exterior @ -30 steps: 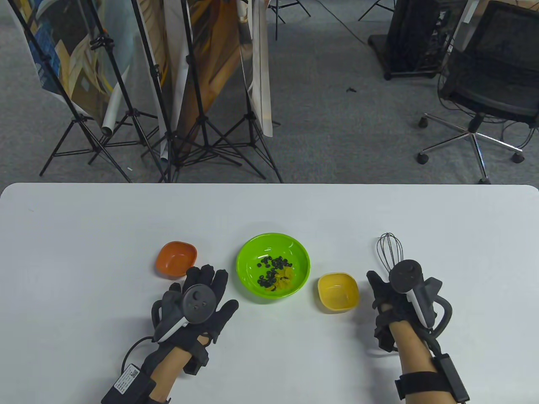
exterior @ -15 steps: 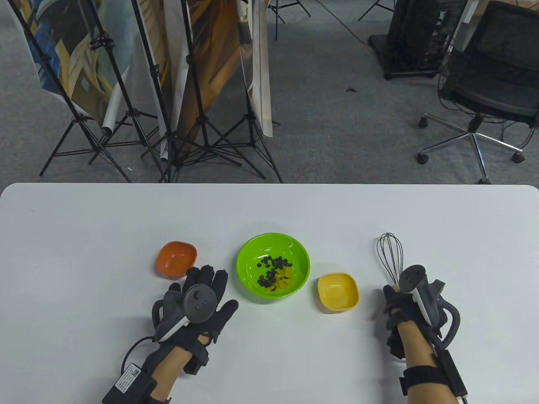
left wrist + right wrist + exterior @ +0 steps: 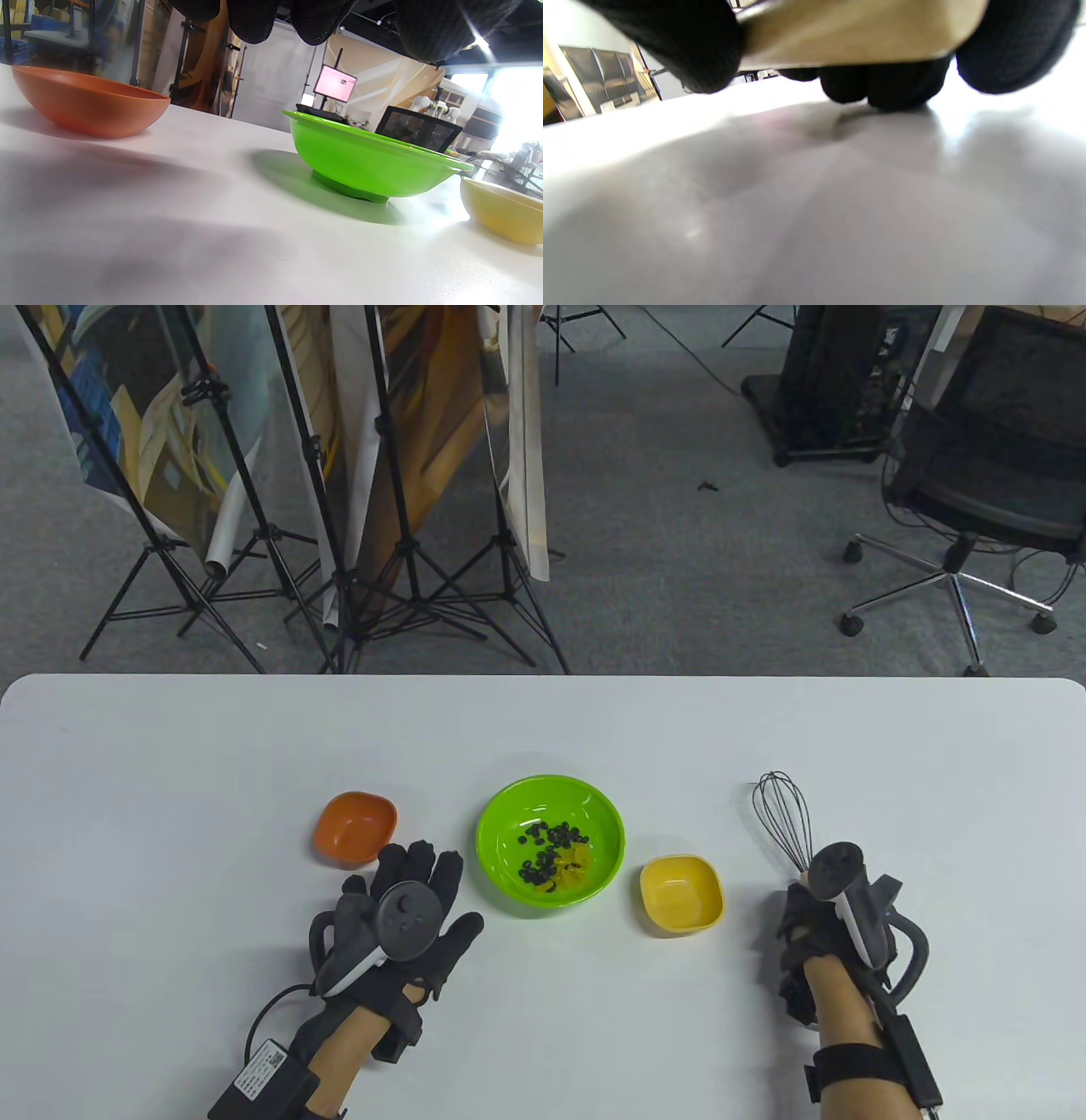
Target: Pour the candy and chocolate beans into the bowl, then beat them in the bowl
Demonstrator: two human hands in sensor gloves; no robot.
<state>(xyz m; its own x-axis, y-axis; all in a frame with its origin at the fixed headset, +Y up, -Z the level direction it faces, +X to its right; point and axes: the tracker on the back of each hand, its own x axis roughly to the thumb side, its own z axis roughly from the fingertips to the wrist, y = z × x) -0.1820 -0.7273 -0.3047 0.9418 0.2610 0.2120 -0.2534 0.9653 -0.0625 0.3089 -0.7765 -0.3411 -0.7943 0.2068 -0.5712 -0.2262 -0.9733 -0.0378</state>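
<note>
The green bowl (image 3: 550, 841) (image 3: 373, 159) at the table's middle holds dark chocolate beans (image 3: 543, 848) and yellow candy (image 3: 575, 861). An empty orange dish (image 3: 355, 827) (image 3: 87, 103) lies to its left, an empty yellow dish (image 3: 681, 894) (image 3: 505, 214) to its right. My left hand (image 3: 416, 899) lies flat on the table with fingers spread, just below the orange dish. My right hand (image 3: 806, 920) grips the wooden handle (image 3: 857, 29) of a black wire whisk (image 3: 782, 819), whose wires point away from me. In the right wrist view the fingers (image 3: 882, 84) curl round that handle just above the table.
The white table (image 3: 170, 780) runs the full width of the table view. Beyond its far edge stand tripods with rolled backdrops (image 3: 365, 492) and an office chair (image 3: 984, 475) on grey carpet.
My right hand drew back toward me, turned on its side and closed round the whisk's handle; the whisk shifted slightly up and left. The left hand barely moved.
</note>
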